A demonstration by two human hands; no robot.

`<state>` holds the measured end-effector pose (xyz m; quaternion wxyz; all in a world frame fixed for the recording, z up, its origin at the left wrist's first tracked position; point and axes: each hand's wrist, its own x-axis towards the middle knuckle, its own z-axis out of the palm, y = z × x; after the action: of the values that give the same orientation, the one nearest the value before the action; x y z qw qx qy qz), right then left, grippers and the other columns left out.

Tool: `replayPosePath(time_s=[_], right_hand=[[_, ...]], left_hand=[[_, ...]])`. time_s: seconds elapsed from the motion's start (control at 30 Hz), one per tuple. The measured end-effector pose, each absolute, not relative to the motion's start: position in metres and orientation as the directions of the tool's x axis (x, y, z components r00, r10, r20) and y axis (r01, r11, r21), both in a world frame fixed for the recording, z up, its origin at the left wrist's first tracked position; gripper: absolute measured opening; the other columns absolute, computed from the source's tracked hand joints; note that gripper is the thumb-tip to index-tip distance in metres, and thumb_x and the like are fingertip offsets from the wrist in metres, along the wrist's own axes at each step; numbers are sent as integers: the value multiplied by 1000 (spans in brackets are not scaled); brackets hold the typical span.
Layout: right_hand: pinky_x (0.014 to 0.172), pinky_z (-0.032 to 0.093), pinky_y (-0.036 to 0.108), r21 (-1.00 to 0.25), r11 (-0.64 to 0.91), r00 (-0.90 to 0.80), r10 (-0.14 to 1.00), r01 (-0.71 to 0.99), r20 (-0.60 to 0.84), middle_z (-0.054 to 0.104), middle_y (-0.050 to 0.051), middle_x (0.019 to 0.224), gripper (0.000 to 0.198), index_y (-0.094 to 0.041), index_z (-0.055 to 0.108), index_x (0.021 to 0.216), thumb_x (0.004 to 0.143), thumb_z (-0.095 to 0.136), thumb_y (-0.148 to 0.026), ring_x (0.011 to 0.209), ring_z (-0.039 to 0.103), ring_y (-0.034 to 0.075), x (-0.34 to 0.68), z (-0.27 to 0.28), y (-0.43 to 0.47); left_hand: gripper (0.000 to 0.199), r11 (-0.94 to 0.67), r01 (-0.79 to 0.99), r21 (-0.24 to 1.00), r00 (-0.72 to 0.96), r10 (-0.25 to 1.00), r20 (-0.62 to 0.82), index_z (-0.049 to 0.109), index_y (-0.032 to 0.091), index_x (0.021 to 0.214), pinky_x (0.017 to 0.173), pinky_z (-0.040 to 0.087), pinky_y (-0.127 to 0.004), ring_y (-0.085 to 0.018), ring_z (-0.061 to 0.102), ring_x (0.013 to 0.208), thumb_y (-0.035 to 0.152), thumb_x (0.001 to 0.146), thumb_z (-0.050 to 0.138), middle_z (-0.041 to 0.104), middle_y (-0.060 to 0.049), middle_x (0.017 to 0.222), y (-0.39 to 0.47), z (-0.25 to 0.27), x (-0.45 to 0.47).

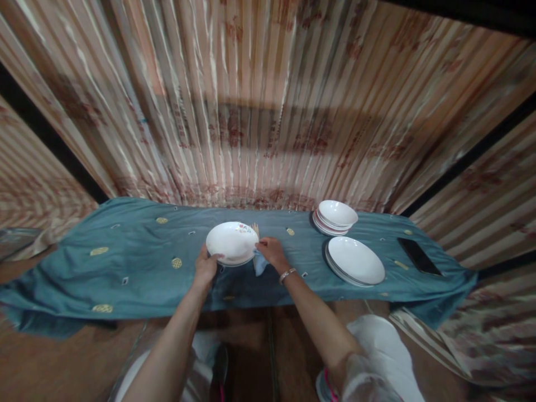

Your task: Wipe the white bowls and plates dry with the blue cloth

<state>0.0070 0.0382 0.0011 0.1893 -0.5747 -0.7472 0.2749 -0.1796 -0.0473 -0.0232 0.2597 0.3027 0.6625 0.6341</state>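
A white oval plate (233,244) with a small floral print sits in front of me at the middle of the cloth-covered table, and a second rim shows beneath it. My left hand (206,269) grips its lower left edge, thumb on top of the rim. At the plate's right rim, the fingers of my right hand (271,251) are pinched together on the edge. Under and beside that hand is a light blue cloth (260,263). Thin pale prongs or sticks (255,228) poke out above it, partly hidden by the hand and plate.
Several stacked white bowls (337,214) stand at the right rear of the blue-green tablecloth (144,257). A stack of oval plates (355,261) lies in front of them. Farther right is a black phone-like slab (419,257). A pleated curtain (259,139) hangs behind the table.
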Motion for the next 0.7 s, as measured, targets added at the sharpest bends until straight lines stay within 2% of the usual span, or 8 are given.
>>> replayPosePath(time_s=[0.17, 0.3, 0.5, 0.57, 0.63, 0.7], right_hand=[[77, 51, 23, -737, 130, -226, 974, 663, -31, 78, 5, 96, 19, -19, 76, 93, 83, 62, -26, 90, 72, 19, 10, -7, 34], [78, 52, 25, -817, 92, -185, 982, 570, -19, 78, 7, 93, 17, -17, 76, 89, 80, 64, -25, 88, 72, 20, 10, -17, 32], [72, 51, 24, -931, 46, -118, 993, 363, 3, 77, 5, 85, 16, -17, 74, 82, 76, 63, -27, 81, 70, 18, 10, -32, 30], [68, 50, 24, -958, 36, -103, 995, 285, 7, 76, 5, 79, 19, -16, 73, 78, 75, 62, -32, 76, 69, 18, 11, -35, 29], [66, 49, 25, -977, 23, -90, 996, 212, 4, 75, 4, 74, 23, -16, 73, 75, 74, 61, -36, 72, 67, 18, 15, -37, 28], [64, 49, 25, -989, 9, -80, 997, 147, -3, 74, 3, 72, 26, -15, 72, 74, 72, 61, -38, 69, 65, 17, 21, -37, 28]], left_hand=[[58, 100, -37, 994, -687, 720, -98, 62, 17, 122, 114, 34, -43, -28, 51, 132, 16, 64, 66, 67, -9, 127, -53, -12, -175], [58, 62, -13, 998, -683, 729, -54, 61, 20, 124, 117, 29, -43, -26, 45, 137, 17, 66, 66, 65, -6, 131, -57, -9, -173], [70, -7, -79, 997, -656, 753, -46, 53, 19, 135, 113, 35, -41, -25, 52, 131, 14, 66, 69, 66, -9, 130, -60, -2, -169], [78, -5, -154, 988, -614, 784, -92, 48, 19, 140, 105, 45, -38, -25, 60, 121, 13, 66, 72, 69, -10, 122, -63, 5, -165], [84, 22, -253, 967, -561, 811, -165, 40, 24, 145, 89, 55, -34, -22, 68, 103, 13, 68, 73, 73, -8, 112, -67, 13, -160], [85, 55, -304, 951, -534, 817, -218, 39, 26, 146, 73, 58, -28, -18, 71, 86, 11, 69, 73, 74, -6, 103, -70, 21, -155]])
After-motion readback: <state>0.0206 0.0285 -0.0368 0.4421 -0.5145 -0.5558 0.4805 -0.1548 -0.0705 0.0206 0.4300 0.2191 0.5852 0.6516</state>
